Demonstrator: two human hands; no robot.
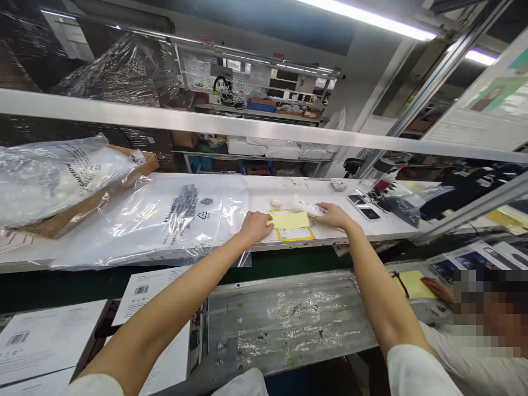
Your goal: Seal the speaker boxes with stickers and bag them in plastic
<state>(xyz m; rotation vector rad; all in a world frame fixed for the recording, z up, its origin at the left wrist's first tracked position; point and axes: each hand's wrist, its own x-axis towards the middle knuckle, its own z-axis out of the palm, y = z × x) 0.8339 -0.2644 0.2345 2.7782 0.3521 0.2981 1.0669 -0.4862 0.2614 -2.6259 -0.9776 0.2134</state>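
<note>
My left hand (256,226) is at the left edge of a pale yellow paper sheet (291,220), its fingers curled and pinching that edge. The sheet lies over a yellow-taped rectangle (297,238) marked on the white shelf. To the right, my right hand (333,215) has its fingers closed on a small clear plastic bag (307,205) with dark print. The bag lies just behind the sheet. A small round cream-coloured object (276,203) sits behind the yellow sheet, apart from both hands.
Large clear printed bags (198,220) cover the shelf's left, beside a cardboard box (88,201). A phone-like device (363,207) lies right. White boxes (45,335) stand lower left; a metal conveyor (289,313) runs below. A co-worker's hand (438,289) touches yellow sheets at right.
</note>
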